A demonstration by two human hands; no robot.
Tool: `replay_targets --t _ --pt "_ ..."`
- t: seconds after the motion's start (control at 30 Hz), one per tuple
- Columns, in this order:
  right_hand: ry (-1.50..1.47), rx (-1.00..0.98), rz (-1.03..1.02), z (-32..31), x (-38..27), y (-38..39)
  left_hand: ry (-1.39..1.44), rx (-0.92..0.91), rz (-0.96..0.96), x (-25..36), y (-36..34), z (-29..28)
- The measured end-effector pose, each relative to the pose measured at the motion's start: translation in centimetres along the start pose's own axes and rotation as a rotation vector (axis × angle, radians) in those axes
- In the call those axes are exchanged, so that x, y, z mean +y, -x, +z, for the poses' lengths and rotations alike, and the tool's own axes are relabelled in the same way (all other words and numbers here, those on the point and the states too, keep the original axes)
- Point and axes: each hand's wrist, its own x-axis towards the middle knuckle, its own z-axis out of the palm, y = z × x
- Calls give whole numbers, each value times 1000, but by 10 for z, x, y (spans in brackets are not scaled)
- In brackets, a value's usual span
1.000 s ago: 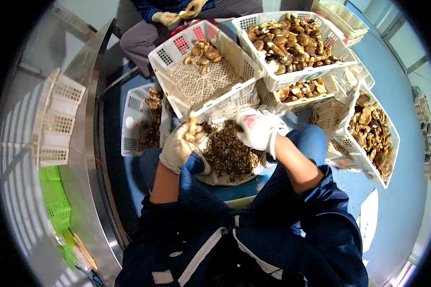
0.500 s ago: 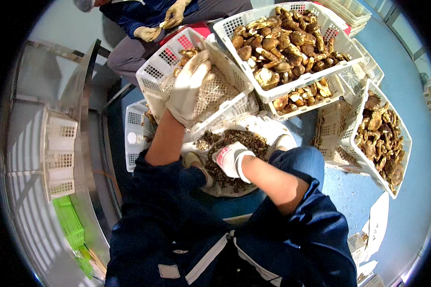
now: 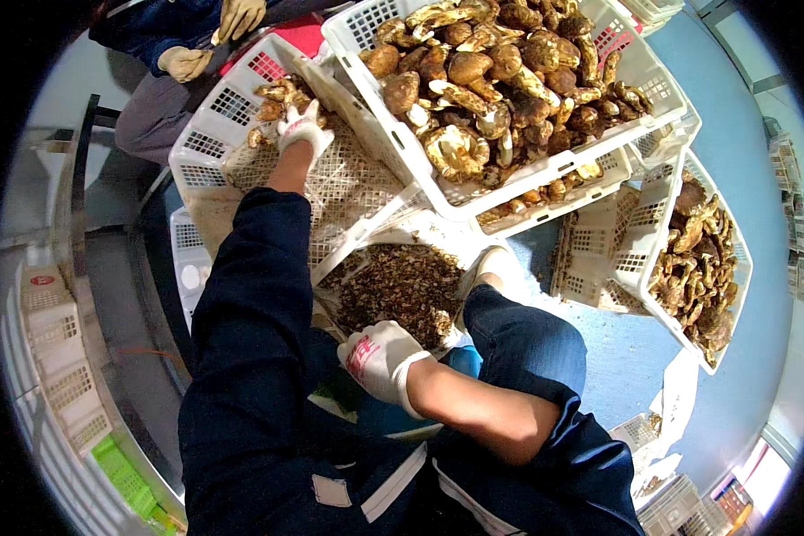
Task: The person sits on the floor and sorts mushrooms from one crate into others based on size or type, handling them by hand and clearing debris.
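The left hand (image 3: 304, 136) is inside the far-left white crate (image 3: 357, 183), fingers spread, at the near side of a small mushroom cluster (image 3: 281, 92). The right hand (image 3: 382, 359) is at the near edge of the dark debris heap (image 3: 397, 284), fingers curled; whether it grips anything cannot be determined. A mushroom-filled crate (image 3: 554, 170) stands right of the far-left crate.
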Motion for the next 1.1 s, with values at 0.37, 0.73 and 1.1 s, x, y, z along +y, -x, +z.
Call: replay_targets --t 0.37,0.73,1.1 --pt "109 103 -39 12 -1 -15 231 90 270 -60 72 1" --pt "-41 -134 72 3 -4 -20 828 19 -317 -26 -10 22" --pt "199 -19 -59 -3 0 -15 643 -234 90 -57 96 -29"
